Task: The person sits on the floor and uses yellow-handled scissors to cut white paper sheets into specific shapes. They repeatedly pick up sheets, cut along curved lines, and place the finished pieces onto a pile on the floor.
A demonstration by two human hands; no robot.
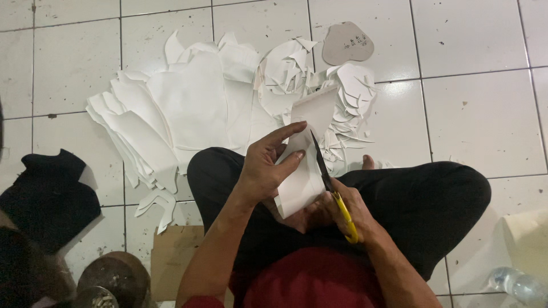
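Note:
My left hand [268,165] grips a white sheet piece [305,154], thumb and fingers pinching its left edge and holding it upright over my lap. My right hand [342,214] holds yellow-handled scissors [328,182], whose dark blades run up along the sheet's right edge, cutting into it. I sit cross-legged on the floor in black trousers [422,199] and a red shirt.
A spread of large white cut sheets [182,108] and a heap of small white offcuts [342,97] lie on the white tiled floor ahead. A grey template [347,43] lies beyond them. A black cloth [48,194], cardboard [174,256], a round metal object [117,279] and a plastic bottle [519,284] surround me.

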